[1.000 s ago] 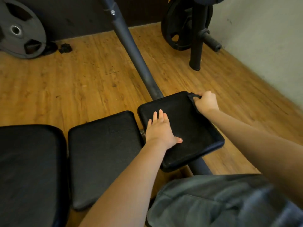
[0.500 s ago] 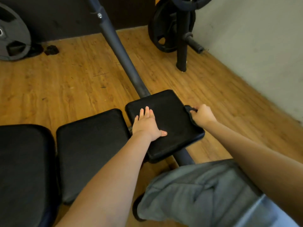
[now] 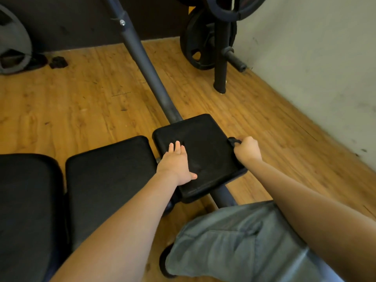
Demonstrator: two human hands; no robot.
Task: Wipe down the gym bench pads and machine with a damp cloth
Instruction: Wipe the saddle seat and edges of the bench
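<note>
On the pad, right hand grips, seemingly, cloth.

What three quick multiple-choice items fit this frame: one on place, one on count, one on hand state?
1. Where does the left hand rest?
A. on the small end pad
B. on the floor
C. on the weight plate

2. How many black bench pads show?
A. one
B. three
C. five

3. What is the right hand doing?
A. lying flat and open
B. hanging idle
C. holding a dark cloth at the pad's edge

Answers:
1 A: its straight fingers lie flat on the small end pad.
2 B: the end pad, the middle pad and the large pad sit in a row.
3 C: its fingers curl round the dark cloth at the pad's right edge.
</note>
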